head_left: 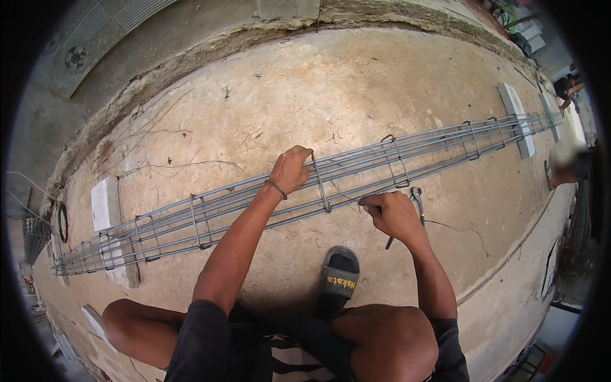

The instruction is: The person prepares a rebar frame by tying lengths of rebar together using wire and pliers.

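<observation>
A long cage of steel reinforcing bars (pixel 275 211) with square stirrups runs crosswise in front of me. My left hand (pixel 291 170) is closed round the upper corner of one stirrup (pixel 320 184) near the middle. My right hand (pixel 393 216) is at the cage's near lower edge, its thumb and index finger together at a bar. What the fingertips pinch is too small to make out. A pair of pincers (pixel 417 198) with dark and yellow handles appears held in that hand's curled lower fingers, which partly hide it. My sandalled foot (pixel 341 274) stands just below the cage.
Pale blocks (pixel 105 204) lie under the cage at the left, with another block (pixel 517 121) at the right. Loose wires (pixel 146 132) are strewn over the concrete floor (pixel 394 76). Another person (pixel 566 167) is near the cage's far right end. A rough ledge (pixel 210 54) borders the far side.
</observation>
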The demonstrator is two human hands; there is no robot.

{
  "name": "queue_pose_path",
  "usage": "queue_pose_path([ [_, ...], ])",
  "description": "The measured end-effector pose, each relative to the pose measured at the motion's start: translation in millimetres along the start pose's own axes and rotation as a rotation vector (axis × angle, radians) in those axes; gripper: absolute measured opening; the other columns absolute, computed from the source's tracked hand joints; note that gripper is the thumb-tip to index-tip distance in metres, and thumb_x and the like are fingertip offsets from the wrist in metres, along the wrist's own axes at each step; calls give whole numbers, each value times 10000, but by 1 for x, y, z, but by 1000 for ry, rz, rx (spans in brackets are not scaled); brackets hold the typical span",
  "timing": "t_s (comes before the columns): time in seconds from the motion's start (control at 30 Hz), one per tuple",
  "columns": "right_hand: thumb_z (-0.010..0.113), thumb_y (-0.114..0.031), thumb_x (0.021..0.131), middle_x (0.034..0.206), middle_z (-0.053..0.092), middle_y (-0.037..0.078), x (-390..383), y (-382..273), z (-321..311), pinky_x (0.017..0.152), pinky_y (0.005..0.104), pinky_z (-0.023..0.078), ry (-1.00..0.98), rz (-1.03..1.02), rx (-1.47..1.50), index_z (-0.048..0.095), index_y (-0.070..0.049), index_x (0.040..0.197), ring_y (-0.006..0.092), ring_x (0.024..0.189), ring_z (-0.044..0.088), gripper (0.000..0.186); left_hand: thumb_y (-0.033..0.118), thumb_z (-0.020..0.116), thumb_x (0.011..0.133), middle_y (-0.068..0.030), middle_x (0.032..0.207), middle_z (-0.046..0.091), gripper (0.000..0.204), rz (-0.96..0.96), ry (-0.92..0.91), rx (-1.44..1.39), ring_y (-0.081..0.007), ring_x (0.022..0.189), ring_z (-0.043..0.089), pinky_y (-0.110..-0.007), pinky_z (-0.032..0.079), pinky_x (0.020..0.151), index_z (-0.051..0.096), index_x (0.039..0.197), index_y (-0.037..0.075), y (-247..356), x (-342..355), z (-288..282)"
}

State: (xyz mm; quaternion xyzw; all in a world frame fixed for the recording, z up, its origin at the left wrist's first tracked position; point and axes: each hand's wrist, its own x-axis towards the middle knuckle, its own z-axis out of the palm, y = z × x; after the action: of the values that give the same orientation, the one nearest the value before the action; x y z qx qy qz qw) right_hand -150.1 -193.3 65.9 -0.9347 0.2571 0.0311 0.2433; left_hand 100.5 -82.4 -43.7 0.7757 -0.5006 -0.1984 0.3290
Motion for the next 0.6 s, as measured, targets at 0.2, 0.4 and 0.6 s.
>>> queue_pose_path([
  [0.2, 668, -93, 821, 743, 681, 173, 14, 0, -15, 665, 419, 518, 59, 30, 1, 769, -113, 963, 351, 695, 666, 175, -8, 733, 742, -192, 1085, 670, 374, 147, 45, 6, -356, 977, 665, -400, 544, 806, 668, 1110, -12, -4, 6, -2],
  [0.4, 641, -95, 790, 735, 677, 176, 36, 3, -11, 675, 446, 529, 156, -5, -116, 762, -123, 884, 368, 725, 671, 157, 22, 751, 733, -196, 1055, 680, 375, 99, -3, 8, -352, 976, 667, -386, 547, 805, 674, 1099, -11, -6, 4, -3],
  [0.6, 599, -80, 722, 769, 696, 171, 75, -1, -45, 711, 458, 538, 54, -28, -220, 770, -114, 835, 358, 782, 683, 209, 63, 774, 764, -173, 1088, 691, 458, 5, -7, -60, -304, 967, 679, -369, 564, 837, 654, 1202, 1, 0, 2, -12],
])
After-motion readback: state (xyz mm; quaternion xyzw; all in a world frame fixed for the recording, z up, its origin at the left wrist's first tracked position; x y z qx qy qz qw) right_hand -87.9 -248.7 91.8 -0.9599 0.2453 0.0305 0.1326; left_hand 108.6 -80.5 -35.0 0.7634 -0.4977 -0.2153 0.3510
